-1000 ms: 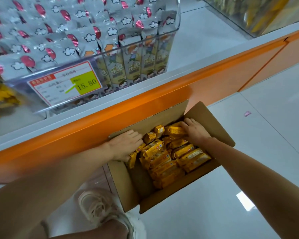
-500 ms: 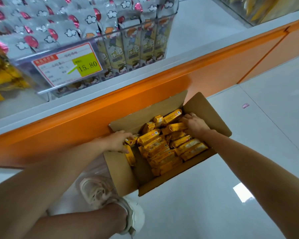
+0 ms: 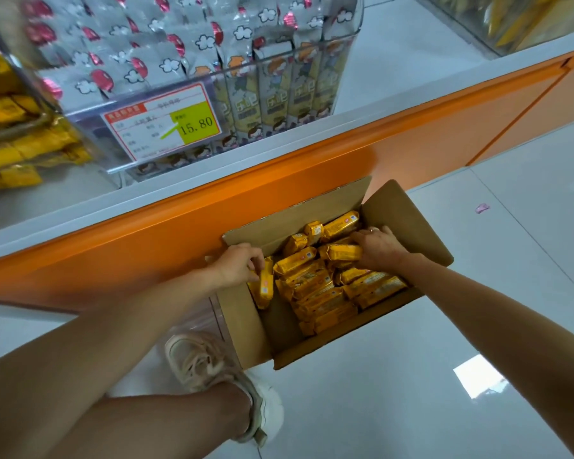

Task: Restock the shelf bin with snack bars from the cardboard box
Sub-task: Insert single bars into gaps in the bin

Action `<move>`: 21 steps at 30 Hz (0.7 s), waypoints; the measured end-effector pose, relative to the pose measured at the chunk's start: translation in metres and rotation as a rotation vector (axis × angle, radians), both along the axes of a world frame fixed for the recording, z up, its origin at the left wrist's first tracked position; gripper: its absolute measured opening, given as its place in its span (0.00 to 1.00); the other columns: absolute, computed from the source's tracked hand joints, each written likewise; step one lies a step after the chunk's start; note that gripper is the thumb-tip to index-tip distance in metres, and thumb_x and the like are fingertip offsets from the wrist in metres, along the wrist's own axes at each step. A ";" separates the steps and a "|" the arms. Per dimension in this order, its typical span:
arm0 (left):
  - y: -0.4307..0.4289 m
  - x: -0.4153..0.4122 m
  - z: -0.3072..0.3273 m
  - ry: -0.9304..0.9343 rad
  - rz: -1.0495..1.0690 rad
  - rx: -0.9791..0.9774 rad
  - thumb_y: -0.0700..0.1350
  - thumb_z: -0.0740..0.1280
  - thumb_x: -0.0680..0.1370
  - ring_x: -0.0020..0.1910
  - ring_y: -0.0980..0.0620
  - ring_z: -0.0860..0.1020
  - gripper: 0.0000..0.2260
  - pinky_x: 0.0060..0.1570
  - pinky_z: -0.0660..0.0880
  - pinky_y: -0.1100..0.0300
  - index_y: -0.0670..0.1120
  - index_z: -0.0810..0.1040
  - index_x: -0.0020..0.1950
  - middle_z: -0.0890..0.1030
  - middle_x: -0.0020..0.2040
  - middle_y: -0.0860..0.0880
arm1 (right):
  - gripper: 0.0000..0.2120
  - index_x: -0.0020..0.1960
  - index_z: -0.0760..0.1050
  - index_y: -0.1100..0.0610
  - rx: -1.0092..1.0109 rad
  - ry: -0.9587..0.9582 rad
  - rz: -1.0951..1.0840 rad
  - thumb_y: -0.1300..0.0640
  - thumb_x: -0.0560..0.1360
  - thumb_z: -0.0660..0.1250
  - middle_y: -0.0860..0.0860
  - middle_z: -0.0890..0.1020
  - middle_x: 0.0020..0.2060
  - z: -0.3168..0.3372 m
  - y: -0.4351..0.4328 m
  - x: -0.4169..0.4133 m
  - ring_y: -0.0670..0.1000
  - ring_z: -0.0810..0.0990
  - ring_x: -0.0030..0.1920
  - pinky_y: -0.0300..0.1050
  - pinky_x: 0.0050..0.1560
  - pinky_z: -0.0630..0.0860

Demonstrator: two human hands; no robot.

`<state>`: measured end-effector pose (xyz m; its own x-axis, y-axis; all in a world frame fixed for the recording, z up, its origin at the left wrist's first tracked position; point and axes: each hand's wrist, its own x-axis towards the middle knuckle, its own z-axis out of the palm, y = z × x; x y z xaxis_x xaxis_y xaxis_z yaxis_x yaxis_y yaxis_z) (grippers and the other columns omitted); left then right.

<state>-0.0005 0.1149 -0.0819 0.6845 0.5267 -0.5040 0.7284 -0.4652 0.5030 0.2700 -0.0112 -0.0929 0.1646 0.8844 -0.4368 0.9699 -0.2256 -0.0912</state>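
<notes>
**Both hands grasping bars inside the box**

Nearest, a pale shoe (image 3: pixel 212 369) is standing on the floor just beside the cardboard box (image 3: pixel 242 329), which is sitting open against the orange shelf front (image 3: pixel 146 246). Snack bars (image 3: pixel 322 299) in yellow wrappers are lying heaped inside it. The left hand (image 3: pixel 237 266) is pinching the left bar (image 3: pixel 265 288) at the box's left wall. The right hand (image 3: pixel 380 248) is curling its fingers round the right bar (image 3: pixel 340 252) at the far right. Farther off, a clear bin (image 3: pixel 239 68) of silver packets is carrying a price tag (image 3: pixel 161 127), with yellow packs (image 3: pixel 20 144) piled to its left.
</notes>
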 end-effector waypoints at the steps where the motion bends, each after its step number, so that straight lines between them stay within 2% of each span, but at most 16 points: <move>1: -0.002 0.000 0.002 0.010 -0.003 0.026 0.38 0.70 0.73 0.53 0.47 0.76 0.09 0.50 0.73 0.57 0.41 0.77 0.53 0.71 0.51 0.47 | 0.22 0.64 0.70 0.55 0.018 0.045 -0.014 0.48 0.73 0.66 0.54 0.76 0.61 0.004 -0.002 -0.004 0.56 0.72 0.63 0.50 0.64 0.61; 4: -0.009 0.003 0.009 0.105 -0.037 0.081 0.41 0.69 0.75 0.54 0.48 0.75 0.11 0.53 0.74 0.55 0.43 0.74 0.56 0.75 0.56 0.45 | 0.19 0.61 0.72 0.55 0.071 0.141 -0.029 0.48 0.73 0.67 0.55 0.78 0.57 0.016 -0.009 -0.015 0.56 0.74 0.60 0.50 0.62 0.64; 6: -0.014 0.006 0.010 0.161 -0.048 0.035 0.43 0.70 0.75 0.53 0.49 0.75 0.16 0.52 0.73 0.56 0.44 0.72 0.60 0.76 0.58 0.45 | 0.19 0.60 0.73 0.55 0.102 0.195 -0.043 0.49 0.73 0.68 0.54 0.79 0.56 0.022 -0.014 -0.020 0.55 0.75 0.58 0.49 0.61 0.66; 8: -0.019 0.010 0.017 0.134 0.000 -0.132 0.44 0.71 0.73 0.53 0.51 0.74 0.23 0.53 0.73 0.57 0.44 0.68 0.65 0.74 0.62 0.44 | 0.20 0.61 0.73 0.54 0.136 0.241 -0.055 0.50 0.72 0.70 0.54 0.79 0.56 0.027 -0.018 -0.027 0.55 0.76 0.57 0.48 0.58 0.67; 10: -0.025 0.015 0.029 0.038 0.090 -0.381 0.49 0.73 0.71 0.61 0.49 0.72 0.34 0.63 0.71 0.55 0.46 0.60 0.72 0.69 0.68 0.43 | 0.23 0.62 0.72 0.53 0.182 0.262 -0.024 0.52 0.70 0.72 0.53 0.79 0.58 0.032 -0.020 -0.036 0.54 0.75 0.58 0.48 0.58 0.67; 12: -0.031 0.022 0.046 0.000 0.107 -0.532 0.56 0.73 0.69 0.69 0.46 0.66 0.41 0.69 0.65 0.54 0.50 0.54 0.75 0.61 0.73 0.46 | 0.25 0.64 0.71 0.52 0.244 0.208 0.067 0.52 0.69 0.72 0.52 0.77 0.59 0.038 -0.022 -0.048 0.54 0.73 0.61 0.49 0.61 0.65; 14: -0.038 0.026 0.057 0.001 0.098 -0.564 0.57 0.70 0.72 0.68 0.48 0.67 0.37 0.66 0.65 0.58 0.51 0.54 0.75 0.60 0.73 0.49 | 0.26 0.65 0.71 0.53 0.329 0.113 0.184 0.53 0.68 0.73 0.52 0.77 0.60 0.044 -0.022 -0.058 0.56 0.73 0.61 0.51 0.61 0.64; 16: -0.044 0.028 0.059 -0.051 0.179 -0.542 0.55 0.69 0.73 0.58 0.52 0.74 0.33 0.60 0.70 0.60 0.48 0.60 0.73 0.67 0.69 0.48 | 0.28 0.66 0.71 0.55 0.402 0.049 0.260 0.55 0.67 0.74 0.54 0.77 0.60 0.051 -0.021 -0.065 0.57 0.73 0.62 0.53 0.62 0.64; 18: -0.046 0.026 0.060 -0.136 0.284 -0.545 0.51 0.70 0.73 0.48 0.57 0.76 0.27 0.50 0.75 0.66 0.46 0.66 0.69 0.73 0.61 0.48 | 0.30 0.67 0.69 0.56 0.404 0.011 0.285 0.54 0.68 0.74 0.55 0.75 0.61 0.057 -0.018 -0.071 0.58 0.71 0.63 0.54 0.64 0.63; 19: -0.046 0.024 0.060 -0.175 0.323 -0.551 0.49 0.70 0.74 0.45 0.58 0.75 0.24 0.46 0.74 0.69 0.45 0.68 0.67 0.74 0.58 0.48 | 0.31 0.69 0.68 0.55 0.394 0.017 0.281 0.52 0.68 0.74 0.55 0.75 0.62 0.059 -0.017 -0.073 0.58 0.70 0.64 0.54 0.64 0.62; 21: -0.044 0.019 0.061 -0.221 0.361 -0.534 0.46 0.70 0.74 0.45 0.59 0.75 0.21 0.43 0.73 0.70 0.45 0.70 0.64 0.74 0.56 0.48 | 0.35 0.70 0.65 0.54 0.370 0.109 0.249 0.48 0.68 0.74 0.53 0.74 0.63 0.062 -0.017 -0.075 0.55 0.70 0.64 0.53 0.64 0.63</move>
<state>0.0182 0.0709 -0.0213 0.6290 0.4595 -0.6271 0.6455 0.1409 0.7507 0.1954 -0.0278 -0.0310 -0.1024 0.9909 -0.0870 0.9706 0.0804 -0.2267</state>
